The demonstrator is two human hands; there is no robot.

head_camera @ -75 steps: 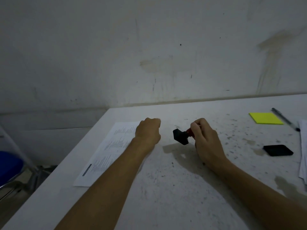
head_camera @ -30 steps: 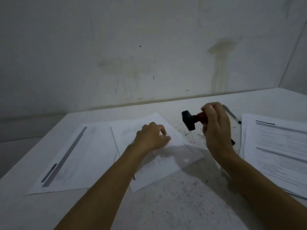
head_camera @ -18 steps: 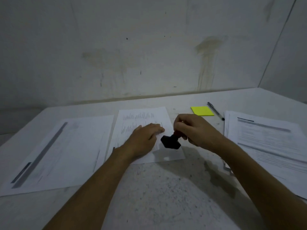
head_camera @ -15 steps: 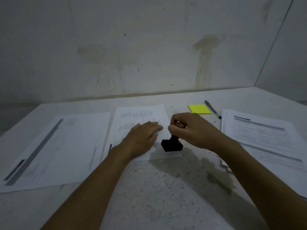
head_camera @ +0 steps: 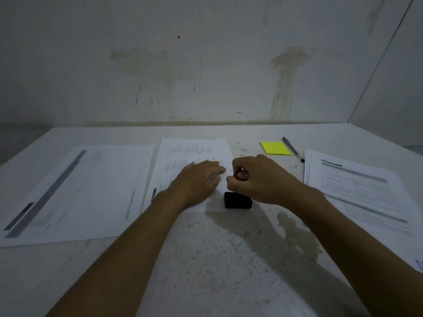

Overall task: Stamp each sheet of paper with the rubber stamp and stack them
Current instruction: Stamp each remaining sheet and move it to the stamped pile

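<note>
Stamping: the right hand (head_camera: 263,181) wraps its fingers round the rubber stamp (head_camera: 238,199), pushing it down on the near right corner of the middle sheet (head_camera: 194,156).
Holding: the left hand (head_camera: 199,179) lies flat so the paper cannot slide.
Waiting: the right pile (head_camera: 357,191).

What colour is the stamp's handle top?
Red, above a black base; the stamp shows only in the head view, gripped by the right hand.

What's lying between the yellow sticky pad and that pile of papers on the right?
A pen, lying aslant on the table between the sticky pad and the right-hand pile, in the head view.
</note>
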